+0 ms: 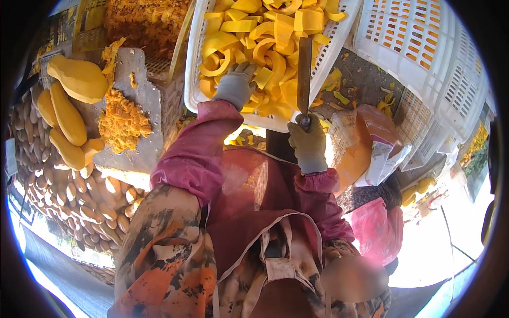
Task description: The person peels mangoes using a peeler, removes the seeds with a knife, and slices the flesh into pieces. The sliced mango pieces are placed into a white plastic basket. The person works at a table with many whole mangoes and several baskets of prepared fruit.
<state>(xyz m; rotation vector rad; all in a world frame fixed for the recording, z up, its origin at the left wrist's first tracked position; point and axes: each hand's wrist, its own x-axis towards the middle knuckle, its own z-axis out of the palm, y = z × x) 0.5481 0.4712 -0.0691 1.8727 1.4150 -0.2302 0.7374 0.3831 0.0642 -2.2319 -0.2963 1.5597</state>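
Observation:
A white plastic crate (193, 71) full of cut yellow squash pieces (278, 30) lies before me. My left hand (235, 85), in a pale work glove, rests on the pieces near the crate's left side, fingers spread; I see nothing gripped in it. My right hand (309, 143), in a soiled glove, is closed round the handle of a large knife (304, 73). The long blade points away from me, over the crate's right part. Several peeled whole squashes (77, 79) lie at the left on a grey board (149, 93), beside a heap of orange squash pulp (123, 121).
Another crate holds orange pulp (147, 28) at upper left. Many unpeeled squashes (95, 194) are heaped at lower left. White perforated crates (413, 51) stand at upper right. Close on my right are an orange and white bag (370, 147) and another person's pink clothing (377, 230).

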